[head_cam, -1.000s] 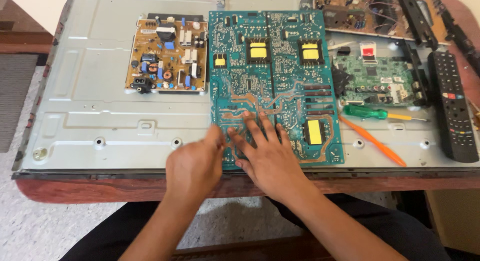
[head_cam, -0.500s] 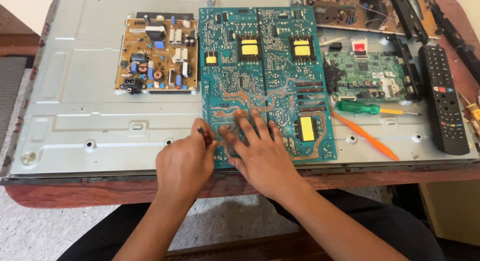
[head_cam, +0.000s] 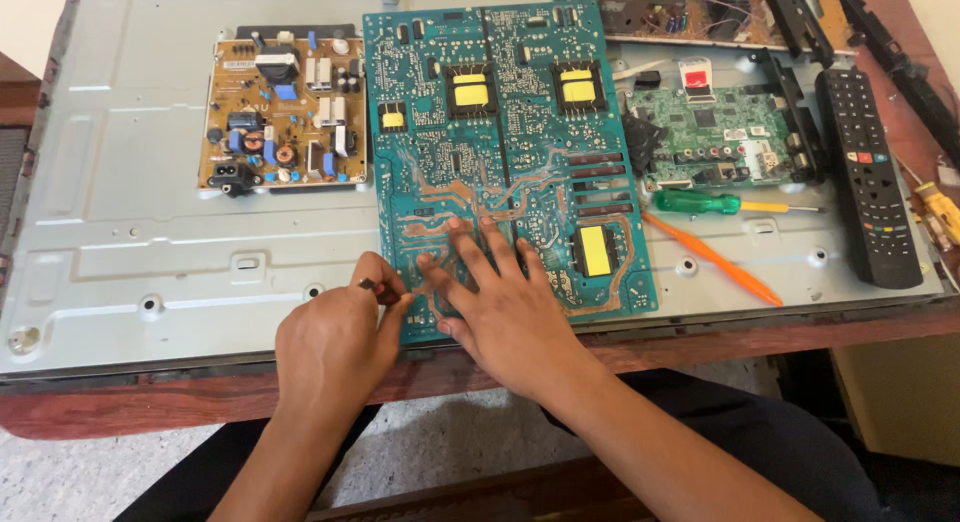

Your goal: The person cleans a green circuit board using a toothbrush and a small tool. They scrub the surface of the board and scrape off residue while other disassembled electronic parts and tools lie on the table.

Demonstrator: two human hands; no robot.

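Teal circuit board (head_cam: 500, 152) overhangs the panel edge; right hand (head_cam: 500, 302) flat, left hand (head_cam: 335, 342) pinching a small part (head_cam: 372, 286).

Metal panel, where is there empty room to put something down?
The metal panel is bare left of and below the tan circuit board. It is crowded right of the big green board: a small green board, screwdriver, orange tool and remote.
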